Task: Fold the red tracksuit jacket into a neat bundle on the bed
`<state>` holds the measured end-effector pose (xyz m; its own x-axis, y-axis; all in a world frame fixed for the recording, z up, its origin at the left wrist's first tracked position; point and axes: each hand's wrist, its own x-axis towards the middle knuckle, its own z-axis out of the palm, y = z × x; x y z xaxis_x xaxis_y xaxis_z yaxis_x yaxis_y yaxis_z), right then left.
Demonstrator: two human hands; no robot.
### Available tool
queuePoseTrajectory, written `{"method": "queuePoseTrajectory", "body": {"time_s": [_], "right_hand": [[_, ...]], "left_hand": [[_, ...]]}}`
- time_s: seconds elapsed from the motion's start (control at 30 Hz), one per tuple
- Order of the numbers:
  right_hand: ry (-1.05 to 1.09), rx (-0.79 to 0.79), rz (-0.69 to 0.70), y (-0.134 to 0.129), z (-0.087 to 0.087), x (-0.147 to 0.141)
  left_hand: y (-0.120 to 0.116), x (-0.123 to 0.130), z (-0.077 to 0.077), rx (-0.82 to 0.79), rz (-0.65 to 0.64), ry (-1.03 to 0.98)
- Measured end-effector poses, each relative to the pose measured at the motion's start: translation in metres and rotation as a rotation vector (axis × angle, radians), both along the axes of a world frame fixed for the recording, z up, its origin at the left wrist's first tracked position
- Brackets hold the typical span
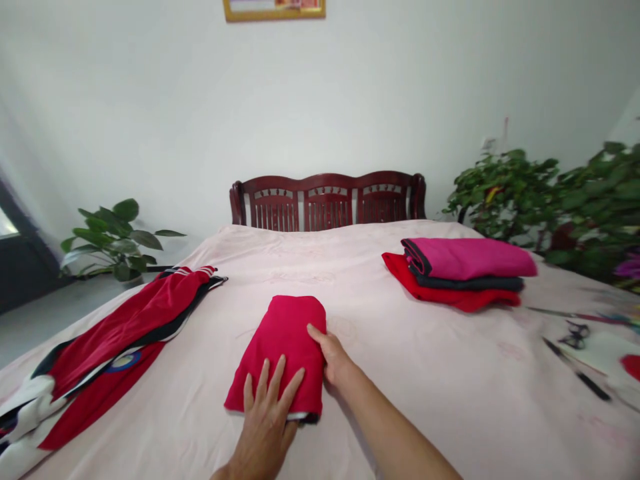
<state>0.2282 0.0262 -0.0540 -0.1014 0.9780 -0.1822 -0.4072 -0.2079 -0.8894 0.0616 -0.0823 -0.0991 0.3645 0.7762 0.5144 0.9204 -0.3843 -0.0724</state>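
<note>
A folded crimson garment (283,357) lies in the middle of a pale pink bedspread (400,373). My left hand (265,420) rests flat on its lower part, with the fingers spread. My right hand (330,353) lies against the garment's right edge, its fingers on the cloth and not visibly gripping. A dark hem shows at the garment's bottom corner. To the far right stands a stack of folded clothes (463,273), magenta on top, then dark, then red. A red and black track jacket (110,353) with white parts is spread at the left.
Scissors (575,335), a black-handled tool (577,369) and white paper (603,353) lie on the bedspread at the right. A dark red wooden headboard (327,202) stands at the far end. Leafy potted plants (545,207) flank the bed. A grey floor lies to the left.
</note>
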Motion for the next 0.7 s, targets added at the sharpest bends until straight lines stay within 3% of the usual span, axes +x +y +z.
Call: {"method": "queuePoseTrajectory", "body": {"time_s": [0.13,0.27,0.43,0.57,0.7], "right_hand": [[0.251,-0.223,0.095,-0.015,0.004,-0.008],[0.311,-0.274,0.009,-0.015,0.003,-0.008],[0.415,-0.299,-0.057,-0.026,0.012,0.028],[0.479,-0.211,-0.213,-0.018,0.049,0.097],[0.481,0.043,-0.496,0.019,0.113,0.178]], "left_hand": [[0.004,-0.002,-0.007,-0.004,-0.051,-0.029],[0.007,-0.006,-0.013,0.004,-0.119,-0.119],[0.027,-0.013,0.006,-0.039,-0.303,-0.470],[0.066,-0.003,0.023,-0.058,-0.220,-0.693],[0.107,0.023,0.006,-0.235,-0.110,-0.758]]}}
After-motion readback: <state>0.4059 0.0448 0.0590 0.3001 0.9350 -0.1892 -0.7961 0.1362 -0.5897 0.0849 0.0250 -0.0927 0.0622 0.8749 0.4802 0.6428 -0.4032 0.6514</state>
